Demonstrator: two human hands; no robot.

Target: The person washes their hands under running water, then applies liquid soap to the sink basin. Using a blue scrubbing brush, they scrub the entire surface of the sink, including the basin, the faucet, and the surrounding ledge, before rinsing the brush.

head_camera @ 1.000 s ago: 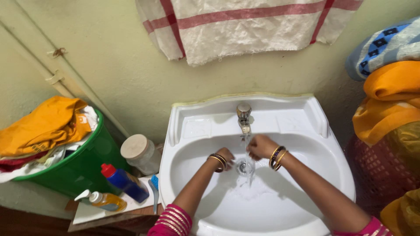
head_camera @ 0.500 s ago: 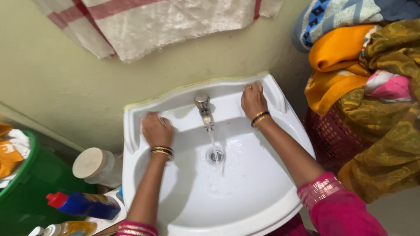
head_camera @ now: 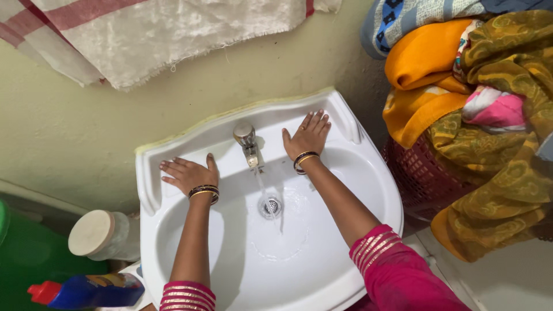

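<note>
A white wash basin (head_camera: 368, 190) is fixed to the pale wall. Its metal tap (head_camera: 247, 144) runs a thin stream of water into the drain (head_camera: 271, 206). My left hand (head_camera: 185, 174) lies flat, fingers spread, on the basin's back ledge left of the tap. My right hand (head_camera: 308, 135) lies flat on the ledge right of the tap, fingers apart. Both wrists wear bangles and both hands hold nothing. Pink sleeves cover my upper arms.
A red-striped white cloth (head_camera: 144, 34) hangs on the wall above. A heap of orange, yellow and pink clothes (head_camera: 478, 98) fills a red mesh basket (head_camera: 417, 178) at the right. Left of the basin stand a lidded jar (head_camera: 98, 233), a blue bottle with red cap (head_camera: 86, 289) and a green bin (head_camera: 23, 259).
My hands left the water under the tap and moved up and apart onto the back ledge, then flattened with fingers spread. The view has swung right.
</note>
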